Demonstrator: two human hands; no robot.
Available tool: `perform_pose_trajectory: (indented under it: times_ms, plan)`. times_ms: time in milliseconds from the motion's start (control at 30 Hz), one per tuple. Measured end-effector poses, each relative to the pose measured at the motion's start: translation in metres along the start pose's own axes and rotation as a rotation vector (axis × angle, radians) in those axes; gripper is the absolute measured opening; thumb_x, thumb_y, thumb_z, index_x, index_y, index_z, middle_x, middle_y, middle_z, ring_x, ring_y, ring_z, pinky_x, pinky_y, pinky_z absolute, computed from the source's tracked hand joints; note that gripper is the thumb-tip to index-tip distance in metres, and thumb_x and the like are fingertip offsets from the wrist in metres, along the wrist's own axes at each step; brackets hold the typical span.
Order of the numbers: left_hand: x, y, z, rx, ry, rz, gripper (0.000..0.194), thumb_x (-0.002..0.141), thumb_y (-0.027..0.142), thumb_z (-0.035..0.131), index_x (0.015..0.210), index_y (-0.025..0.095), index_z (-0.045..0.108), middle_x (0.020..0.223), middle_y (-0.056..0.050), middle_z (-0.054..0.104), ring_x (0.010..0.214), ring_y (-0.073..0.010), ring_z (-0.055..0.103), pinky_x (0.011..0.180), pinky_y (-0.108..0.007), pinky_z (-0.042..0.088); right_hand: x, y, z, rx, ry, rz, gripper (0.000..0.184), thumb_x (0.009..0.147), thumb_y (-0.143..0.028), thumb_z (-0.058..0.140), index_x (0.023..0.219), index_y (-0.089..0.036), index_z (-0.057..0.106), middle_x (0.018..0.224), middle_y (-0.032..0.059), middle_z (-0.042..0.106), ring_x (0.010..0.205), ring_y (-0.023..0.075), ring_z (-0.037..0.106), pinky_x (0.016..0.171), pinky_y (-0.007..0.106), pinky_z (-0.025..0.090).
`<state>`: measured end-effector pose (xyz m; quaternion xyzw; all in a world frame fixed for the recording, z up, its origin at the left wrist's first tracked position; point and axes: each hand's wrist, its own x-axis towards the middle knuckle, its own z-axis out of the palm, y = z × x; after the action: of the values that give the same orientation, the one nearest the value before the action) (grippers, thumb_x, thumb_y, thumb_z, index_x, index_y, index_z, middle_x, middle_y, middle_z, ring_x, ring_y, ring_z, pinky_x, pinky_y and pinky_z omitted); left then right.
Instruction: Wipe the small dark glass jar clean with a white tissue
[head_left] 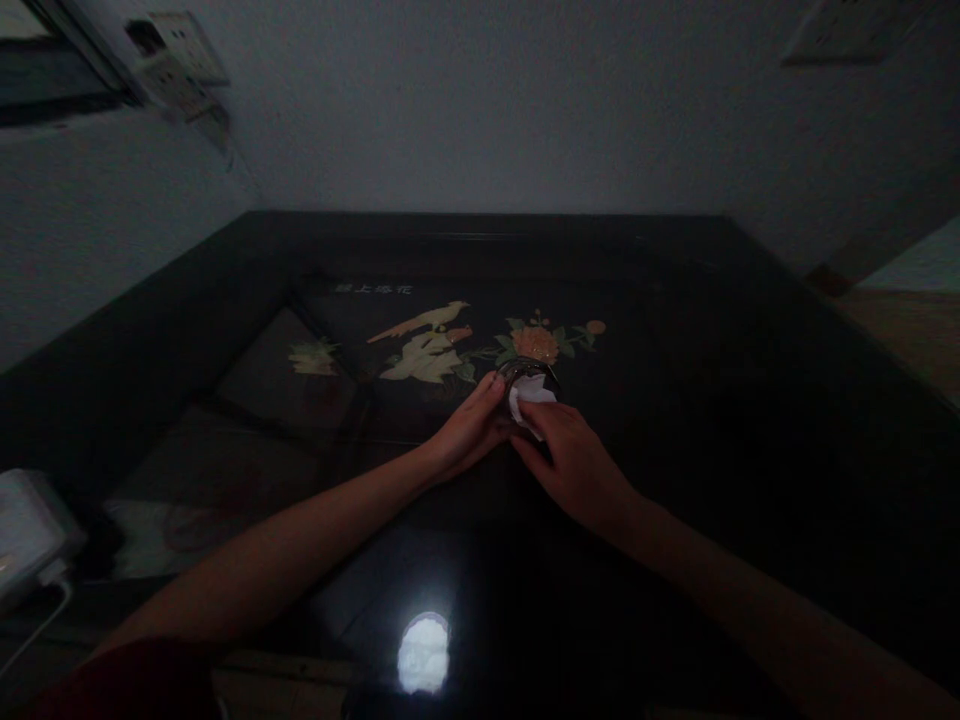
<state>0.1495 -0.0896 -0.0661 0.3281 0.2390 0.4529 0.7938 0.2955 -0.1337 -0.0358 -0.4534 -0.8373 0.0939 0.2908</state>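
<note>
Over the middle of a dark glossy table, my left hand (472, 425) is closed around the near left side of a small dark, shiny object with a rounded rim (551, 374). Dim light hides what kind of object it is. My right hand (574, 455) pinches a crumpled white tissue (531, 392) between thumb and fingers. The tissue presses against the inner or near face of the dark object; I cannot tell which. Both hands are close together, their fingers partly hidden.
The dark table (697, 300) bears a bird-and-flower picture (427, 345) and reflects a bright round light (424, 652). A white charger-like block (34, 535) with a cable is at the left edge. Behind stands a pale wall (480, 110) with sockets (187, 48) at upper left.
</note>
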Motion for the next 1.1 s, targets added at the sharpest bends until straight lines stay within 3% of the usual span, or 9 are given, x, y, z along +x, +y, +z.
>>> perform_pose_trajectory:
  times_ms: [133,300,500,667,867,967,1100]
  plan:
    - [0.0,0.0,-0.001,0.005,-0.015,-0.035,0.031,0.084,0.04,0.062,0.107,0.019,0.057,0.099,-0.005,0.064,0.084,-0.0158,0.061,0.072,-0.027,0.049,-0.002,0.003,0.007,-0.027,-0.019,-0.068,0.029,0.089,-0.018,0.05,0.116,-0.007,0.054,0.108,0.0192,0.067,0.106,0.0295,0.061,0.092,0.048,0.05]
    - [0.0,0.0,0.0,-0.006,0.017,-0.053,0.032,0.084,0.041,0.063,0.107,0.02,0.057,0.111,-0.007,0.063,0.097,-0.0188,0.062,0.08,-0.03,0.049,-0.002,0.01,0.014,-0.239,-0.032,-0.171,0.045,0.087,-0.02,0.056,0.127,0.0,0.049,0.129,0.026,0.057,0.128,0.0332,0.048,0.105,0.052,0.042]
    - [0.0,-0.001,0.002,0.044,-0.006,-0.021,0.033,0.082,0.042,0.065,0.107,0.022,0.056,0.109,-0.004,0.062,0.095,-0.017,0.061,0.073,-0.025,0.049,-0.001,0.01,0.016,-0.497,-0.015,-0.18,0.044,0.088,-0.016,0.055,0.125,0.007,0.052,0.125,0.0288,0.059,0.119,0.0368,0.055,0.108,0.052,0.04]
    - [-0.002,0.0,0.005,0.063,0.013,-0.026,0.029,0.082,0.041,0.065,0.103,0.022,0.058,0.108,-0.003,0.061,0.094,-0.0155,0.059,0.071,-0.024,0.047,-0.002,0.005,0.014,-0.529,-0.002,-0.117,0.041,0.09,-0.008,0.044,0.129,0.006,0.05,0.128,0.0285,0.058,0.12,0.0342,0.055,0.107,0.051,0.04]
    - [-0.002,0.001,0.005,0.072,0.005,-0.022,0.029,0.081,0.039,0.067,0.102,0.021,0.058,0.099,-0.002,0.06,0.088,-0.013,0.057,0.072,-0.023,0.046,-0.003,-0.001,0.009,-0.609,-0.021,-0.121,0.037,0.089,-0.008,0.046,0.122,0.008,0.055,0.124,0.0295,0.06,0.117,0.0343,0.057,0.105,0.049,0.041]
    - [-0.002,0.0,0.004,0.061,0.004,-0.015,0.026,0.082,0.036,0.066,0.1,0.021,0.058,0.099,-0.002,0.059,0.088,-0.013,0.056,0.071,-0.022,0.046,-0.001,-0.003,0.003,-0.575,-0.034,-0.107,0.03,0.089,-0.01,0.049,0.112,0.003,0.063,0.112,0.0258,0.068,0.106,0.0328,0.062,0.099,0.048,0.044]
    - [-0.003,0.001,0.003,0.045,-0.003,-0.019,0.025,0.082,0.035,0.066,0.1,0.02,0.059,0.094,-0.002,0.059,0.083,-0.0123,0.057,0.069,-0.022,0.047,0.003,-0.003,-0.006,-0.316,-0.08,-0.028,0.019,0.089,-0.015,0.051,0.098,-0.01,0.067,0.094,0.0152,0.072,0.091,0.0281,0.065,0.085,0.043,0.05]
